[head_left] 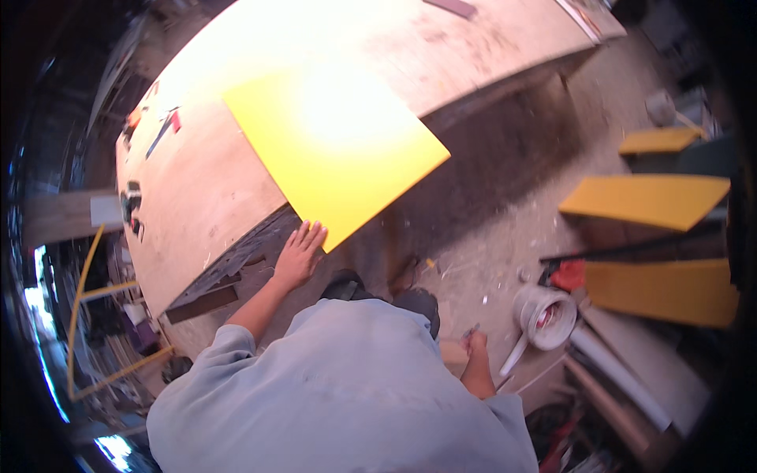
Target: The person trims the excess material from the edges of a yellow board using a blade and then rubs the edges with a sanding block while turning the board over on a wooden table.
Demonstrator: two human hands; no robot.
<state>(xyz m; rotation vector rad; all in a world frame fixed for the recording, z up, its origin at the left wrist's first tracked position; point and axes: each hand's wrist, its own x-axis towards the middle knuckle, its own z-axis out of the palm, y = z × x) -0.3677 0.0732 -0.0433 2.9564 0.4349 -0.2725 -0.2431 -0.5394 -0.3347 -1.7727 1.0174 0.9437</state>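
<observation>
Left hand (pixel 296 258) out front, fingers slightly spread and laid over the near edge of a yellow board (pixel 347 177), close to its near corner. Right hand (pixel 475 345) low on the right, fingers curled, small thing at the fingertips; too small to tell what it is or how firmly it's pinched. Yellow board lies on the wooden tabletop (pixel 201 177), near corners sticking out past its edge, strong glare over the far part. Left on tabletop: red-and-dark tool (pixel 163 132), more dark tools (pixel 132 203) near the edge. Brown strip (pixel 451 7) at the far side. Just right of right hand: white bucket (pixel 561 319) on the floor, red thing (pixel 565 274) near it. Farther right, more yellow panels (pixel 646 200). Far left, yellow frame (pixel 75 315).
</observation>
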